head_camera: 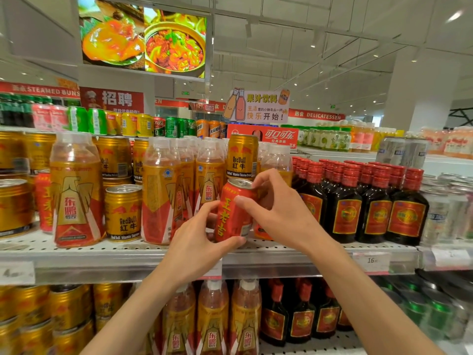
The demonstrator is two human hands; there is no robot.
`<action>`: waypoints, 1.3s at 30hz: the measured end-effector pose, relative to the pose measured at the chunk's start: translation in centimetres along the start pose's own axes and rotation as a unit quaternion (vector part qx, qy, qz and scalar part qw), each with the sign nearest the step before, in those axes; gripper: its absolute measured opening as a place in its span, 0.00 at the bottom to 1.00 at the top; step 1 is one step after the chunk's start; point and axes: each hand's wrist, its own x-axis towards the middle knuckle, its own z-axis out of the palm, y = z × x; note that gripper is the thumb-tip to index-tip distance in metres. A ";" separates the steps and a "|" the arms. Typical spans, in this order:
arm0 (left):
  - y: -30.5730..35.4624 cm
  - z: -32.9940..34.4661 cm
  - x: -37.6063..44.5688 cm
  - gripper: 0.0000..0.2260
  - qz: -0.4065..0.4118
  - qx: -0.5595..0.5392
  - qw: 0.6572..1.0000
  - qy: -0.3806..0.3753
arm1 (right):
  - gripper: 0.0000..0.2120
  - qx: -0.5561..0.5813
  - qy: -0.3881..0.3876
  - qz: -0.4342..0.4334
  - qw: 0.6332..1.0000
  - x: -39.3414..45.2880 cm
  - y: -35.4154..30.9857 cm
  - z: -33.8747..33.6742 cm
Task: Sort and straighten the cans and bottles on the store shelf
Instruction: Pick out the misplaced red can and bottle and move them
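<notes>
Red metal drink can (234, 210) tilts at the white perforated shelf (128, 248) front edge, gripped low by left hand (197, 242), high by right hand (279, 213); gold plastic bottles (163, 193) and dark glass bottles (345, 203) crowd behind.

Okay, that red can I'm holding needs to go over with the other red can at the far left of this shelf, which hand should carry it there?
Probably left. The left hand already grips the red can low around its body and is on the side nearer the other red can; the right hand would have to cross over.

Single head-worn view, close to the shelf (128, 262), facing it roughly level; wide-angle edges blur, perhaps slightly upward.
</notes>
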 end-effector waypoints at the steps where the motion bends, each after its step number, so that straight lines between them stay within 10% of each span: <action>1: 0.0 0.0 -0.2 0.33 0.005 -0.015 1.000 0.007 | 0.15 0.020 0.005 0.006 1.000 -0.3 0.1 -0.2; 21: -1.4 -3.6 -7.6 0.24 -0.027 -0.070 0.996 0.053 | 0.20 0.263 -0.034 0.119 0.957 -7.0 1.7 2.7; 39: -15.7 -24.5 -18.9 0.25 -0.089 -0.121 0.988 0.040 | 0.19 0.270 -0.070 0.152 0.948 -9.1 -16.1 23.0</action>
